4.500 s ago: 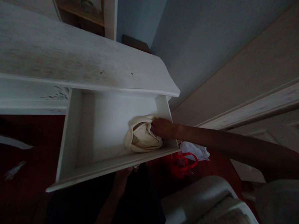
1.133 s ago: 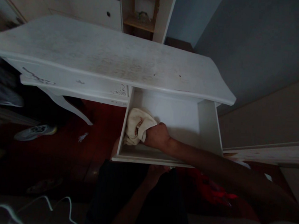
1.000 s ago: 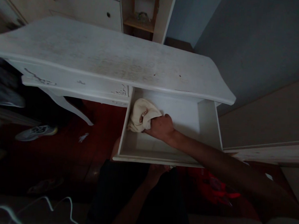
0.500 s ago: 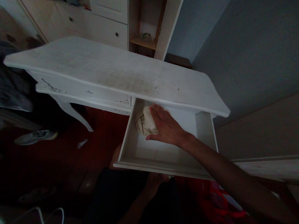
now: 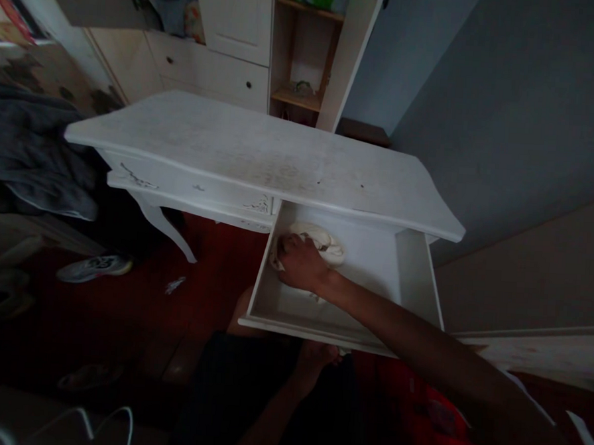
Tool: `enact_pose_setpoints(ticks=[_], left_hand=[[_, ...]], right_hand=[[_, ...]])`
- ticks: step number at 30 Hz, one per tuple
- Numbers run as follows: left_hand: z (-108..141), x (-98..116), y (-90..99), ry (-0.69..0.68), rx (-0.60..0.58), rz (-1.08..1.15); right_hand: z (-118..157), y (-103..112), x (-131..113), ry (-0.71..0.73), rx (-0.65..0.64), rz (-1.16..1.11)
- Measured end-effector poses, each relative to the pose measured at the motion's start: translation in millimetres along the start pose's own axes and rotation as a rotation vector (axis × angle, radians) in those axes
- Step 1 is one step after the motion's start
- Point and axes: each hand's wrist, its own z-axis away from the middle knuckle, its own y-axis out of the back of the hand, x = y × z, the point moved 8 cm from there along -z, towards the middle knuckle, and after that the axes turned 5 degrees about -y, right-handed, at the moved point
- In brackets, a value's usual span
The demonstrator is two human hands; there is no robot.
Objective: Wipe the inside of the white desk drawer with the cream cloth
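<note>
My right hand (image 5: 302,261) is inside the pulled-out drawer (image 5: 366,316), at its left side. Its fingers curl into a cream cloth (image 5: 326,242), pressing part of it against the left wall. The rest of the cloth lies bunched behind and below the hand. My left hand (image 5: 317,358) is low in front of the drawer, above my dark-clothed lap, with its fingers closed. A small pale bit shows beside its fingertips, too little to name. The drawer belongs to a white desk (image 5: 222,129) with dark smudges on its top.
A white wardrobe (image 5: 210,65) with an open door stands behind the desk. Grey clothing (image 5: 36,149) hangs at the left. On the red floor lie a shoe (image 5: 95,268) and a scrap (image 5: 175,285). A red bag-like thing (image 5: 441,416) is at lower right.
My right hand has moved slightly left and curled from lying flat to gripping. The cloth has gone from a compact wad to a looser spread. The whole view has shifted a little.
</note>
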Motion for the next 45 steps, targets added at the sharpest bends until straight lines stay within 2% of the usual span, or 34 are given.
enact_pose_setpoints(ticks=[8, 12, 19, 25, 29, 37, 45], left_hand=[[-1.0, 0.8, -1.5, 0.013, 0.011, 0.018], [-0.7, 1.7, -1.4, 0.010, 0.006, 0.028], [1.9, 1.8, -1.1, 0.020, 0.008, 0.031], [1.9, -1.5, 2.2, 0.043, 0.032, 0.054], [0.8, -2.3, 3.1, 0.049, 0.037, 0.036], [2.0, -3.9, 3.5, 0.082, 0.047, 0.056], [-1.6, 1.6, 1.6, 0.027, 0.027, 0.026]], right_hand=[[34.4, -14.1, -46.3, 0.495, -0.067, -0.088], [41.6, -11.4, -54.3, 0.613, -0.131, -0.154], [39.0, -16.6, -53.3, 0.612, -0.242, -0.167], [37.1, -17.8, -59.8, 0.604, -0.134, -0.110], [39.0, -11.7, -57.7, 0.626, -0.166, -0.094], [62.6, -12.1, -27.8, 0.659, -0.231, -0.189], [113.9, -31.6, 22.9, 0.482, -0.249, -0.256]])
